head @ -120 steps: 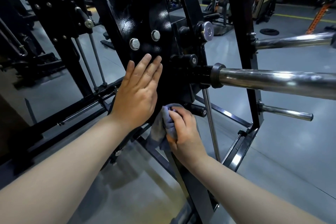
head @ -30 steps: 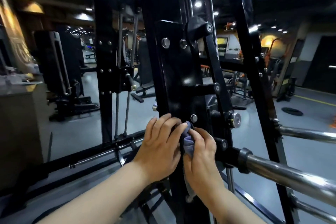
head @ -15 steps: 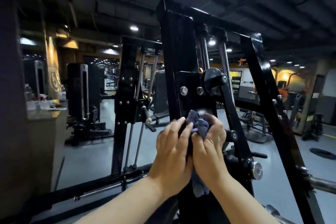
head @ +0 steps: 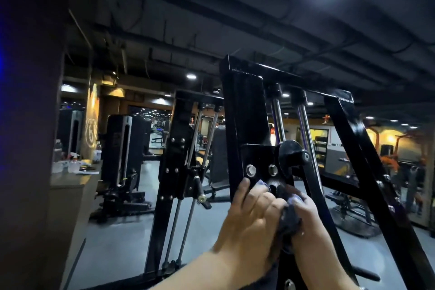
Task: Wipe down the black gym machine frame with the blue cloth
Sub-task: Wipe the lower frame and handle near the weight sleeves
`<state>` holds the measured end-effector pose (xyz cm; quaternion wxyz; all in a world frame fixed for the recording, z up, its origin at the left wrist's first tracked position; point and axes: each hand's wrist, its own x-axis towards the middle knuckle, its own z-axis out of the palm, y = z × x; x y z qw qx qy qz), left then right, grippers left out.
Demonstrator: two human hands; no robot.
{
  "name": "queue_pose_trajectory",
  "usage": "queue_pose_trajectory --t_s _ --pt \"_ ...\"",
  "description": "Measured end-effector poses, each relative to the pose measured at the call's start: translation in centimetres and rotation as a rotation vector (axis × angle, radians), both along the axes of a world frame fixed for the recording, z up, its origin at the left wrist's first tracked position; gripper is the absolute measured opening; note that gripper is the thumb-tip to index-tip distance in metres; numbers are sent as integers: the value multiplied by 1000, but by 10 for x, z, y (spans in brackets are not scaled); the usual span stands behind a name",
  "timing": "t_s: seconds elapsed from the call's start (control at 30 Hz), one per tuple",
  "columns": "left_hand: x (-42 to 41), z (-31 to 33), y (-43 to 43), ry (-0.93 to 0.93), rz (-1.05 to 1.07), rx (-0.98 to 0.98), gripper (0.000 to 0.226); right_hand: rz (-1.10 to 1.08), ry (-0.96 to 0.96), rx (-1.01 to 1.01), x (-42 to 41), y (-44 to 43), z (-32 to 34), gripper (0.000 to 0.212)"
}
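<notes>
Both hands are wrapped round the front upright of the black gym machine frame (head: 244, 106), just below the two silver bolts (head: 250, 170). The left hand (head: 249, 216) curls over the upright's left edge, with a corner of the blue cloth (head: 290, 219) peeking out past its fingertips. The right hand (head: 306, 216) grips the bunched cloth against the upright's right side, so the cloth sits pinched between the two hands and the metal. The step in hand looks like wiping up this upright, and the glossy face above the bolts, up to the top edge, probably remains to be done. To do it well, I would spread the cloth flatter so it covers the full face rather than riding as a wad. I would press evenly and run long strokes, working round the bolt heads and the round black knob (head: 292, 155), where dust likely gathers. Fingers should stay off the chrome guide rods (head: 277, 120) behind, where a loose corner could snag.
</notes>
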<state>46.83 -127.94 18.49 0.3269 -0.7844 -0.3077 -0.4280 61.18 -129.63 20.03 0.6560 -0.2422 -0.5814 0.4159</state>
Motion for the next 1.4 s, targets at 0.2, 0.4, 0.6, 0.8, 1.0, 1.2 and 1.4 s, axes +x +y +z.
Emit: queue_pose_trajectory --t_s 0.2,0.4,0.6,0.8,1.0,1.2,1.4 --pt "-5 58 16 -156 71 176 58 -98 -79 203 -20 8 22 61" --pt "-11 142 41 -410 214 165 56 -768 -458 730 -27 25 32 51" --pt "-10 159 57 -214 84 139 41 -1179 -884 670 -27 46 72 58" --pt "-29 168 69 -122 10 79 47 -1183 -1032 682 -17 50 92 46" --pt "-33 247 90 -291 229 186 47 -1153 -1106 681 -9 56 111 37" --pt "-18 214 93 10 189 134 50 -1121 -1162 630 -6 55 112 36" --pt "-32 238 95 116 123 163 49 -1101 -1227 564 -8 48 123 34"
